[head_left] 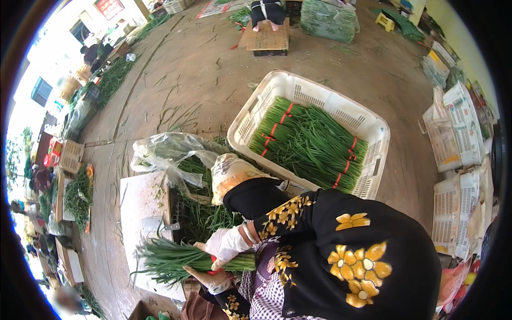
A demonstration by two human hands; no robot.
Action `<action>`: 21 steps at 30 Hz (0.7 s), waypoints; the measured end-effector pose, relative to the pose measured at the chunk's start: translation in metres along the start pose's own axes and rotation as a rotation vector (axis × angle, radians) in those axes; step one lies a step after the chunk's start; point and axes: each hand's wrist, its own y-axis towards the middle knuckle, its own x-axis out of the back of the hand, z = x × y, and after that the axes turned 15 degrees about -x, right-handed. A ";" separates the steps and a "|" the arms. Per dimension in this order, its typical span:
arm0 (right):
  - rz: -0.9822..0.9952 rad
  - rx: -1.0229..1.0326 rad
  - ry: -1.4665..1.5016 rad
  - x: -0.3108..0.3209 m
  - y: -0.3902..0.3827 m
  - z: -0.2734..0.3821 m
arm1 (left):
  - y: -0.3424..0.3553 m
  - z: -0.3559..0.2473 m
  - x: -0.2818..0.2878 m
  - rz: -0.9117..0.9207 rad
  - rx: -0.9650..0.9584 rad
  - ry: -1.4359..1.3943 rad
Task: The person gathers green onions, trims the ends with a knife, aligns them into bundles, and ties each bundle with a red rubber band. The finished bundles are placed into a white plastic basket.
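A bunch of long green leaves, like garlic chives [165, 258], lies sideways across both my hands, a bit of red band showing near its stem end. My right hand [226, 246], in a whitish glove with the fingertips bare, closes over it from above. From beneath, my left hand [210, 280], also gloved, grips it with the thumb up along its side. Under the leaf tips is a white board [141, 202] with a metal fitting [160, 225] on its edge. Loose greens [200, 216] and a clear plastic bag [176, 152] lie beyond my hands.
A white plastic crate [381, 130] holds bundles of greens [309, 138] tied with red bands. Further crates [461, 128] line the right side. At the top, a person sits behind a low cardboard-topped stand [271, 38], near bagged greens [330, 21] and a yellow stool [385, 22].
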 end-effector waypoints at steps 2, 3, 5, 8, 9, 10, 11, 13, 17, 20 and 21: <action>0.029 0.048 0.034 0.015 -0.006 0.000 | 0.002 -0.004 -0.010 -0.027 -0.065 0.068; 0.021 0.124 0.109 0.023 -0.004 -0.006 | 0.000 -0.008 -0.014 -0.043 -0.028 -0.044; 0.103 0.519 0.434 0.039 0.007 -0.030 | -0.006 -0.017 -0.036 -0.004 -0.009 -0.098; -0.002 0.298 0.377 0.065 0.000 -0.043 | 0.000 -0.031 -0.052 0.073 -0.048 -0.060; 0.067 0.284 0.353 0.064 -0.001 -0.042 | 0.001 -0.030 -0.058 0.097 -0.051 -0.036; 0.125 0.319 0.401 0.062 -0.006 -0.040 | 0.001 -0.033 -0.065 0.121 -0.058 -0.018; 0.183 0.357 0.450 0.069 -0.018 -0.034 | 0.001 -0.034 -0.072 0.145 -0.063 0.005; 0.012 0.534 0.775 0.065 -0.022 -0.055 | 0.000 -0.027 -0.092 0.216 -0.054 0.054; -0.656 0.509 0.066 0.093 -0.037 -0.067 | -0.006 -0.029 -0.116 0.336 -0.102 0.165; -0.763 0.811 0.052 0.097 -0.040 -0.076 | -0.014 -0.029 -0.142 0.497 -0.166 0.291; -0.612 0.807 0.428 0.092 -0.039 -0.075 | -0.017 -0.025 -0.153 0.574 -0.194 0.350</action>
